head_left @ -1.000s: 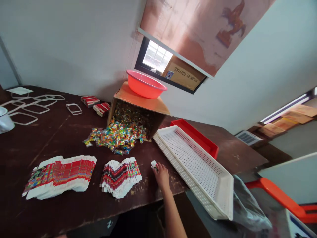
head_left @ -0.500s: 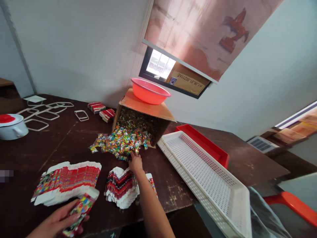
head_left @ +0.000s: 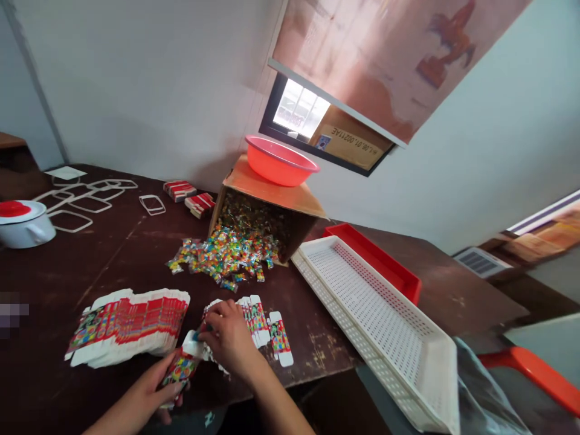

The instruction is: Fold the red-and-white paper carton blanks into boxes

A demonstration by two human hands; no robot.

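My left hand (head_left: 147,389) holds a small colourful printed carton (head_left: 182,365) near the table's front edge. My right hand (head_left: 231,338) is at the carton's open white end, fingers pinched on a small wrapped candy. It rests over a fanned stack of flat cartons (head_left: 265,323). A second, larger stack of flat cartons (head_left: 129,323) lies to the left. Further back, a heap of wrapped candies (head_left: 224,257) spills from a tipped cardboard box (head_left: 272,193).
A pink basin (head_left: 281,160) sits on the box. A white perforated tray (head_left: 376,320) lies on a red tray (head_left: 380,263) at the right, overhanging the table edge. A white pot with a red lid (head_left: 20,223), white frames (head_left: 151,204) and red packs (head_left: 190,198) lie at the far left.
My right hand drew back from the candy heap to the carton's end. My left hand raised the carton further into view, toward the right hand.
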